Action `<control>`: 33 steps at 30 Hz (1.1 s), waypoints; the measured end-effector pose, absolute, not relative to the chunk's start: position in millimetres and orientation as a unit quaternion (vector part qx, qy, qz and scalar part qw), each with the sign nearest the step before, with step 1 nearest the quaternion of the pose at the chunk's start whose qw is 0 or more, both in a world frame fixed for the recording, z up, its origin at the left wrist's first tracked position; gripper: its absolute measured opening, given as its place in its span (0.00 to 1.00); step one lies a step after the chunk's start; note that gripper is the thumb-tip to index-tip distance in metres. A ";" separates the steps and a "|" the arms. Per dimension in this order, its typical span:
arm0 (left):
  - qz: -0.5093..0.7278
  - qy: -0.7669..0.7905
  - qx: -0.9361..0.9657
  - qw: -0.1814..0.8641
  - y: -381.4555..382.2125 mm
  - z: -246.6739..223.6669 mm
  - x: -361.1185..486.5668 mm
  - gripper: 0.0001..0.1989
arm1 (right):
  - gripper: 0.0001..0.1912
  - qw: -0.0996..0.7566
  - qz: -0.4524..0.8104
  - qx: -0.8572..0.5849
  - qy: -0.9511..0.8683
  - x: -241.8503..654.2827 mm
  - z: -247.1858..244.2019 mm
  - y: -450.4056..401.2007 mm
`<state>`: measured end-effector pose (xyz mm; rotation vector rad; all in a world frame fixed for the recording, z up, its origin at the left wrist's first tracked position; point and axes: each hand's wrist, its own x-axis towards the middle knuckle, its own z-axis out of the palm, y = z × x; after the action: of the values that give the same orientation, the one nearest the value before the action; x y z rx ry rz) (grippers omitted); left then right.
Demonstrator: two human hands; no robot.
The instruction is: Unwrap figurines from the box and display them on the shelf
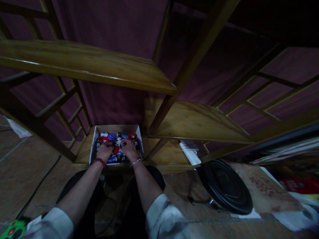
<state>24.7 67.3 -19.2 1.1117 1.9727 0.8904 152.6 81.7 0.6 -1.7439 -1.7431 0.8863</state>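
Observation:
A shallow white-walled cardboard box (pixel 141 142) rests on the low wooden shelf board, full of small colourful pieces (pixel 113 136) in blue, red, white and black, some with printed cartoon-like figures. What kind of pieces they are is too small to tell. Both hands reach down into the box. My left hand (pixel 105 151), with a red bead bracelet at the wrist, has its fingers bent over the pieces on the left. Close beside it, my right hand (pixel 129 150), wearing a silvery bracelet, pinches among the middle pieces. Whatever lies in the fingertips is hidden.
Above the box hangs an upper wooden shelf (pixel 87 68). A slanting post and a second board (pixel 194 121) stand to the right. A white oblong item (pixel 191 155) lies on the low shelf. Right of it is a round black stool (pixel 225 187). A cable (pixel 40 186) runs across the floor.

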 end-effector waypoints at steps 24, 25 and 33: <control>0.122 0.772 0.584 0.219 54.9 10.0 32.6 0.23 | 0.12 0.251 0.322 -0.648 -0.643 153.4 3.5 81.9; 0.128 0.769 0.582 0.231 55.7 7.9 31.8 0.23 | 0.12 0.251 0.320 -0.647 -0.645 153.4 2.5 82.4; 0.161 0.773 0.540 0.293 55.4 11.9 30.2 0.19 | 0.12 0.257 0.325 -0.643 -0.644 153.5 -3.9 85.0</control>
<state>30.2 55.4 11.9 1.4383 2.0587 0.4289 153.5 85.0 -3.9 -1.7444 -1.7487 0.8817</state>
